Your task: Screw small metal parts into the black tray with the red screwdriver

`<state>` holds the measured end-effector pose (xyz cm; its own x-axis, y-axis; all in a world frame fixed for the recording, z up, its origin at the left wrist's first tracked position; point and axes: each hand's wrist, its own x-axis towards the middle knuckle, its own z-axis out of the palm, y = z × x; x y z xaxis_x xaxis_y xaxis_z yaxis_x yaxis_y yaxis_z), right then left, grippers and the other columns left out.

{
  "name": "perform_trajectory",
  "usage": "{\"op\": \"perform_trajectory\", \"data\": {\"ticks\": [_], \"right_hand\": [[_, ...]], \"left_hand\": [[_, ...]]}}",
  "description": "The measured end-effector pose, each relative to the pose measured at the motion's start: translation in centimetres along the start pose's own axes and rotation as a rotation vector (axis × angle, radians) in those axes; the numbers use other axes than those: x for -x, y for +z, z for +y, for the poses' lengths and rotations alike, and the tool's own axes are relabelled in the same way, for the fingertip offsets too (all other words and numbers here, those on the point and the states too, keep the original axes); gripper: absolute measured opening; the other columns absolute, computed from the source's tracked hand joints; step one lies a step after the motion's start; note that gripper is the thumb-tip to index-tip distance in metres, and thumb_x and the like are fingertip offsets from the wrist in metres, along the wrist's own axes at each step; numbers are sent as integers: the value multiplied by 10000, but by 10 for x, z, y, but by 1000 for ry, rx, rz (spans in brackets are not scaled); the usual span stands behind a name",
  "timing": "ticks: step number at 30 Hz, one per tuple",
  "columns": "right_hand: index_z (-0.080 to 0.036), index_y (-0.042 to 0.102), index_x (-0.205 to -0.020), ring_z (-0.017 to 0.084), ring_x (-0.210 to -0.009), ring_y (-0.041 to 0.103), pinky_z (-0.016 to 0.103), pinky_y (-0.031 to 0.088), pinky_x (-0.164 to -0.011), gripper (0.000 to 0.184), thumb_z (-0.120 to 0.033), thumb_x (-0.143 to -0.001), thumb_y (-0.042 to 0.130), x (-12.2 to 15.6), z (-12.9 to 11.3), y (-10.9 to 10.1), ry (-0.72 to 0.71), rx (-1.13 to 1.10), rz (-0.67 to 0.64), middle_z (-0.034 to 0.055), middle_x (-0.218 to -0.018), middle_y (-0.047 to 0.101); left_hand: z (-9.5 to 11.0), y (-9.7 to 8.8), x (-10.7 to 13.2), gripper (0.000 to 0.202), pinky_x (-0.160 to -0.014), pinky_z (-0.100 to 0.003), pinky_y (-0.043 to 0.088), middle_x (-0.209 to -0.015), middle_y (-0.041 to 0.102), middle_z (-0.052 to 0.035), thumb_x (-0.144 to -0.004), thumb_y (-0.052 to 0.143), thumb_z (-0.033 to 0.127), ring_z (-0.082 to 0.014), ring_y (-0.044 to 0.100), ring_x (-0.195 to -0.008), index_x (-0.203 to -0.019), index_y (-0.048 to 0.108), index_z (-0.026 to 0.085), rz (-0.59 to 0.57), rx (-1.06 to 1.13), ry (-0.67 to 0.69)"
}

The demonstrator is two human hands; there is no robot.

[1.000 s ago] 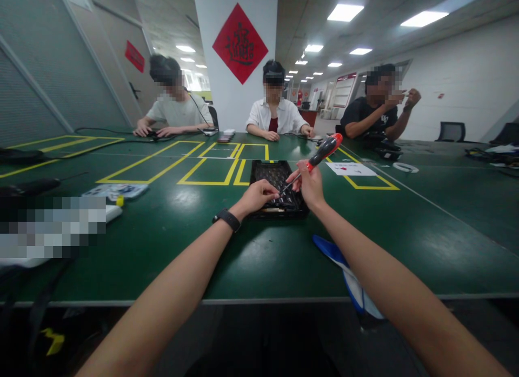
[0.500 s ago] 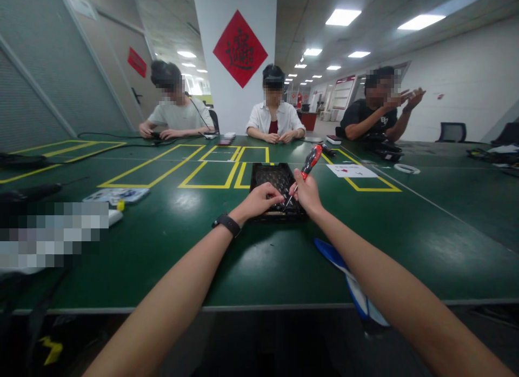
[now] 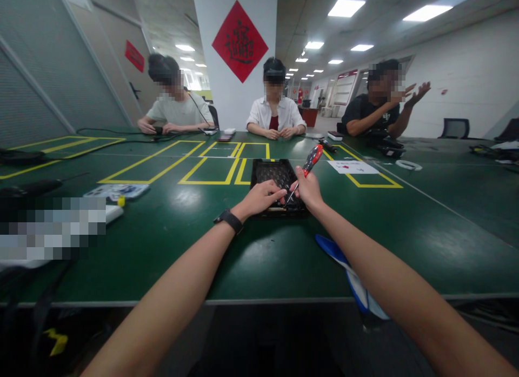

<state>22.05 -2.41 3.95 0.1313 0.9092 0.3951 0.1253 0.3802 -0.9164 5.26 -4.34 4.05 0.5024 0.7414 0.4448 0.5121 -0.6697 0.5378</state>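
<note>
A shallow black open box [image 3: 265, 170] with a pattern of dark bumps inside lies on the green table. My right hand [image 3: 310, 192] grips a screwdriver [image 3: 313, 158] with a red and black handle. It is tilted, and its metal shaft points down at the box's near side. From the left, my left hand [image 3: 261, 197] reaches over the near part of the box, a black watch band [image 3: 229, 221] on the wrist. Its fingers are bent together close to the screwdriver's tip; whatever they may pinch there is too small to make out.
A blue and white object [image 3: 344, 263] lies under my right forearm and overhangs the table edge. Yellow tape outlines [image 3: 178, 163] mark the table. A paper sheet [image 3: 353, 167] lies right of the box. Beyond sit three people [image 3: 278, 113]. A power tool [image 3: 28, 189] lies left.
The view has shifted slightly. My left fingers sit a little closer to the screwdriver's shaft; the right hand keeps its grip. The person at the right has moved their raised hands slightly.
</note>
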Motion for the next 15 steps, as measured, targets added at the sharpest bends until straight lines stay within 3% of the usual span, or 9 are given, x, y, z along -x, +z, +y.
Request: {"op": "perform_trajectory", "data": {"ticks": [15], "right_hand": [[-200, 414, -795, 74, -261, 408, 172, 280, -284, 485, -683, -748, 428, -1, 0, 1, 21, -82, 15, -48, -408, 525]], "left_hand": [[-3, 1, -1, 373, -772, -265, 406, -765, 539, -35, -835, 470, 468, -148, 517, -777, -708, 724, 225, -44, -39, 48]]}}
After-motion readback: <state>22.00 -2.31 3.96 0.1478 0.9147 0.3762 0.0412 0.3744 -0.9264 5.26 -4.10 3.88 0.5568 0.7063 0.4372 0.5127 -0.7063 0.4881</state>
